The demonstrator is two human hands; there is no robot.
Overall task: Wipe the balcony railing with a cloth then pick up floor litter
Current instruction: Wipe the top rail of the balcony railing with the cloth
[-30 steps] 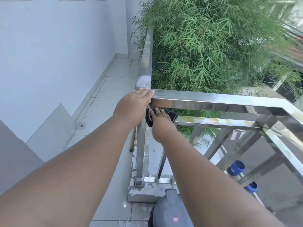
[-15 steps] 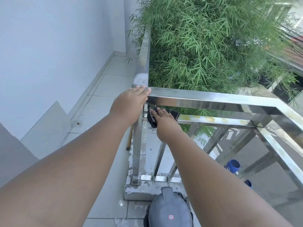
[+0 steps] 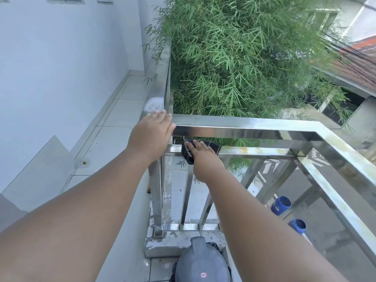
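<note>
Narrow balcony, pale tiled floor [image 3: 114,119] running from lower centre to upper centre of the frame, plain white wall [image 3: 61,58] filling the left side. Steel railing [image 3: 254,127] bounds the floor: one run goes up the middle of the frame, another turns at a corner and crosses to the right edge, with a lower rail [image 3: 260,152] under the top bar and upright bars down to a paint-flecked concrete curb [image 3: 162,241]. Left grip [image 3: 151,135], a bare hand, lies flat on the railing corner, fingers straight, holding nothing. Right grip [image 3: 203,159] is just below and right of it, fingers laid straight over a dark cloth [image 3: 188,154], pressing it onto the lower rail; thumb hidden. Cloth drapes over the rail just right of the corner post. Small brownish scrap [image 3: 84,162] on the floor at the wall base, left of centre, well apart from both hands. Bamboo leaves [image 3: 244,58] crowd the railing's outer side, upper centre. Grey domed lid [image 3: 201,261] sits at bottom centre against the curb. Two blue buckets [image 3: 281,204] show through the bars at lower right, down on the pavement. Open floor strip lies between wall and railing.
</note>
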